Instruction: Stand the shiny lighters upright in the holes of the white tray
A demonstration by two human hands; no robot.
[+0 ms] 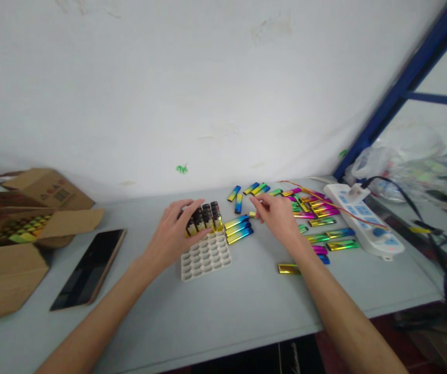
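A white tray (207, 258) with rows of slots lies on the table. Black-topped lighters (207, 215) stand upright in its far part. My left hand (171, 228) is curled round the left side of these lighters, thumb across their front and fingers at the back; some fingertips are hidden. To the right, my right hand (280, 213) has thumb and forefinger pinched together above the table, and what they hold, if anything, is too small to tell. A small gold end shows just below those fingertips. Blue-and-yellow shiny lighter sleeves (239, 234) lie between the tray and my right hand.
More coloured metallic sleeves (330, 213) are scattered at right, beside a white power strip (367, 221) with a plug and wires. A dark phone (89, 270) lies left. Open cardboard boxes (57, 192) stand at far left, one holding many lighters. A white wall rises behind.
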